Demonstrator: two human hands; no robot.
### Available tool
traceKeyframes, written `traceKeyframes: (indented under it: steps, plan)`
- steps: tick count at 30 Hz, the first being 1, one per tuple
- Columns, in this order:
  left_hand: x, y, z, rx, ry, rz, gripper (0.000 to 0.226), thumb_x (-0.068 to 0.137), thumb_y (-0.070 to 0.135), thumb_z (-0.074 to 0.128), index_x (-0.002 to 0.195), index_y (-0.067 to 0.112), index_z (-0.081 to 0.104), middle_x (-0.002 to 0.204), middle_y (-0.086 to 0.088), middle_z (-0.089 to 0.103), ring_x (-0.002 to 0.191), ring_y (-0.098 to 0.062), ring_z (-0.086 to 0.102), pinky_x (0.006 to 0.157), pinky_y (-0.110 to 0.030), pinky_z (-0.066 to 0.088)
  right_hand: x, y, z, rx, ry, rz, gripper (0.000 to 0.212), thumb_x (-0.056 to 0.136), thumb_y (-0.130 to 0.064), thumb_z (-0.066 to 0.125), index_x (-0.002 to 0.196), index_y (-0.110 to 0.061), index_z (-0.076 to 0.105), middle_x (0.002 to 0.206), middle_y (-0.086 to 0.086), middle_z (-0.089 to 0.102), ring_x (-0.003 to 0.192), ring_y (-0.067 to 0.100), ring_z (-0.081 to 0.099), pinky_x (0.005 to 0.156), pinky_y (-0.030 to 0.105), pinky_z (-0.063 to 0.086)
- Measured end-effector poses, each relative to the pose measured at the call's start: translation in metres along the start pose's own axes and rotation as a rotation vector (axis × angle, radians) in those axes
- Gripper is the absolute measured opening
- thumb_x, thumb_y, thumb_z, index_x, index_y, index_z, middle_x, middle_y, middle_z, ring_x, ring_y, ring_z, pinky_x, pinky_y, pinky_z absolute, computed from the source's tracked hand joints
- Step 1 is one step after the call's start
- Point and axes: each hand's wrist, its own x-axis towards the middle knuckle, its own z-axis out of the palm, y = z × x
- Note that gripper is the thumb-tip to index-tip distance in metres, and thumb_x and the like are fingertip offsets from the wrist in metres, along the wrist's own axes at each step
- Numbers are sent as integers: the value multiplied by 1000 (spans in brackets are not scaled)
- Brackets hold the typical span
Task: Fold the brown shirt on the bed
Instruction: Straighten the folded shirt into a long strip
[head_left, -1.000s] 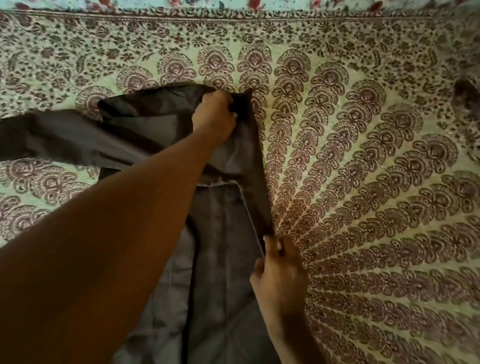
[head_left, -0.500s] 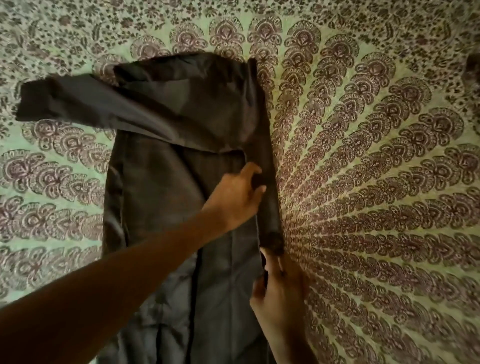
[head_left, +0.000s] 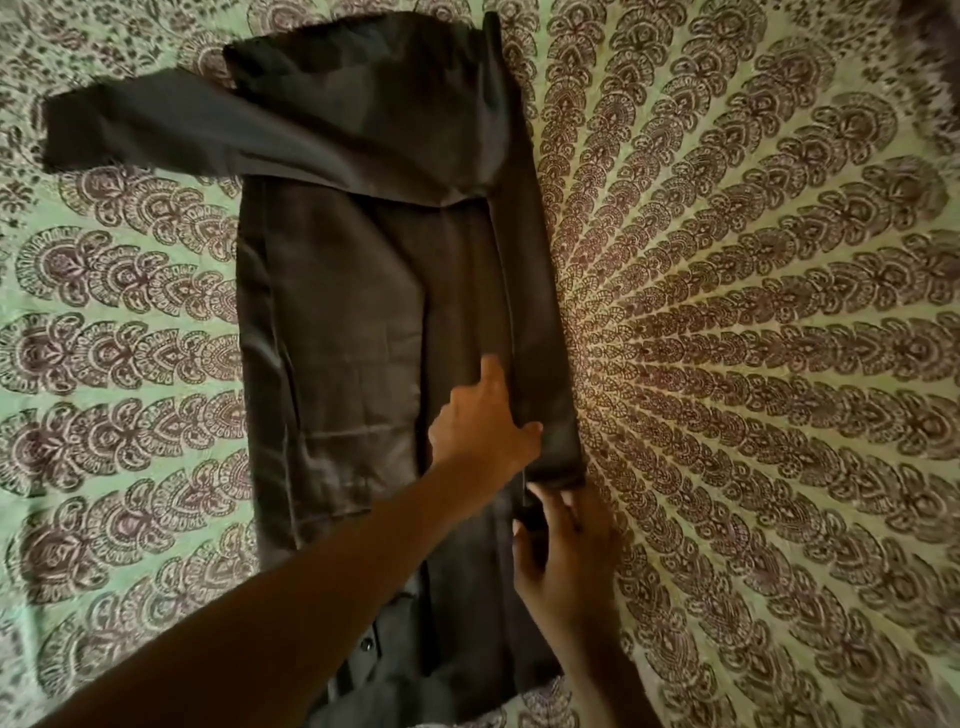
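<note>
Brown shirt (head_left: 353, 322) flat on bed (head_left: 753, 338), one sleeve (head_left: 156, 130) w/ cuff sticking out left, other sleeve (head_left: 540, 332) folded down right edge; left hand (head_left: 480, 423) open, fingers flattening it, right hand (head_left: 569, 548) pinching its cuff, prob to keep fold straight.

Smooth cloth shirt (head_left: 332, 312), faint sheen

Shirt (head_left: 337, 322) on bed (head_left: 753, 364), sleeve (head_left: 535, 291) along its right edge
</note>
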Motion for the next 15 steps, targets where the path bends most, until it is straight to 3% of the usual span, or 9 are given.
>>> traceKeyframes:
  steps: [3, 5, 7, 11, 15]
  plan:
    - [-15, -8, 12, -64, -68, -16, 57, 76, 42, 84, 111, 30, 41, 101, -2, 67, 93, -29, 69, 82, -50, 60, -5, 3, -5, 315, 62, -38, 28, 97, -17, 55, 122, -21, 68, 124, 1, 59, 114, 19, 59, 90, 41, 55]
    - [-28, -14, 21, -116, -131, -8, 52, 75, 35, 85, 106, 33, 43, 95, 0, 69, 90, -27, 70, 81, -49, 60, -10, 6, -13, 334, 211, 48, 28, 97, -5, 55, 121, -12, 68, 124, 7, 55, 111, 16, 53, 87, 26, 54]
    - [-40, -20, 29, -134, -118, 12, 47, 78, 30, 82, 109, 33, 46, 91, 4, 70, 91, -25, 70, 82, -47, 60, -16, 15, -19, 310, 265, 159, 27, 96, -5, 63, 123, -9, 67, 123, 10, 54, 105, 11, 52, 81, 17, 53]
    - [-62, -22, 41, -220, 35, 45, 39, 87, 20, 69, 112, 30, 41, 85, 3, 70, 86, -27, 69, 80, -47, 59, -28, 39, -23, 289, 99, 173, 28, 96, -20, 69, 123, -13, 66, 111, 5, 67, 94, 16, 66, 74, 32, 59]
    - [-81, -23, 51, -271, -11, -34, 54, 81, 25, 79, 105, 35, 33, 78, 4, 67, 80, -21, 69, 80, -44, 60, -37, 51, -30, 279, -53, 212, 27, 95, -27, 69, 121, -19, 68, 103, -3, 74, 87, 9, 70, 70, 35, 62]
